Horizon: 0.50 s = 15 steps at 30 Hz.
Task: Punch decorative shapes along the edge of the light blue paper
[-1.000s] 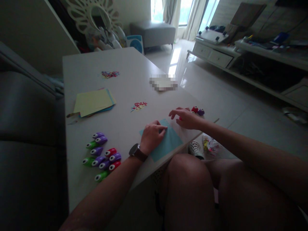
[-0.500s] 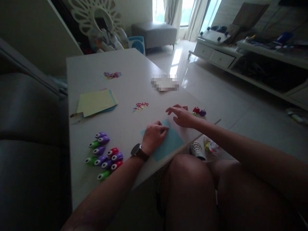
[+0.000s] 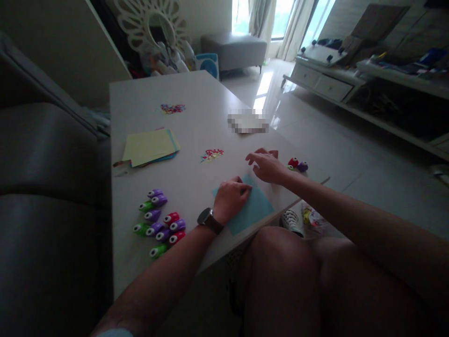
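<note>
While my left hand presses flat on the light blue paper sheet, my open right hand hovers just beyond its far edge, empty; next comes gripping that edge.

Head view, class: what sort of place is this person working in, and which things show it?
Most likely a home living room. A grey sofa runs beside the low white table, an upholstered footstool stands by curtained windows, and a long low cabinet lines the far wall.

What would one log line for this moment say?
left hand: resting on blue paper | right hand: open above table | punches: untouched
</note>
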Each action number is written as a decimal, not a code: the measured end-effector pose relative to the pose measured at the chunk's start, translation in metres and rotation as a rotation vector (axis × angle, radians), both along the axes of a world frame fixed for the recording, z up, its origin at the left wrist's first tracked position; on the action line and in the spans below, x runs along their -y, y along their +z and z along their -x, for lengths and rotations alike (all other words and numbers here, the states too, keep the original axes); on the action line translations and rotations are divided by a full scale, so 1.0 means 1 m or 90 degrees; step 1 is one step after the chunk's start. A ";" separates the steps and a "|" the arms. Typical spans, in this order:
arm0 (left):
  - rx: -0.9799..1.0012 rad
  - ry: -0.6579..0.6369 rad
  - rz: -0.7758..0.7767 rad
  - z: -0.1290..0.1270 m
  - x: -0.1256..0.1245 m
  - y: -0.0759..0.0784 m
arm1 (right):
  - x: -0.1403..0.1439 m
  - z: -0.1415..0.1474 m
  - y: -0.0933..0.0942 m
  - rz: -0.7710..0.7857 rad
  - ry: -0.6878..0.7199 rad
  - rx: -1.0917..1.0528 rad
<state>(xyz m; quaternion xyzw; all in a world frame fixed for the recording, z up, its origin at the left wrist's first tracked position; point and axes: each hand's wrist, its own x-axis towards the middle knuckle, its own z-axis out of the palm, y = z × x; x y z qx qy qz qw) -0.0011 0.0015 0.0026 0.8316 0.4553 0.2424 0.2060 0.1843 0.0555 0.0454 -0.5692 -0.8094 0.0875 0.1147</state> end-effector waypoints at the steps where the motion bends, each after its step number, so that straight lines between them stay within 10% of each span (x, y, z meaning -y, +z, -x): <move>1: 0.001 0.001 0.002 0.000 0.000 0.001 | 0.001 -0.001 -0.002 0.006 0.006 -0.002; 15: -0.002 0.007 -0.008 0.000 0.001 0.004 | -0.024 0.053 -0.005 0.102 0.094 0.026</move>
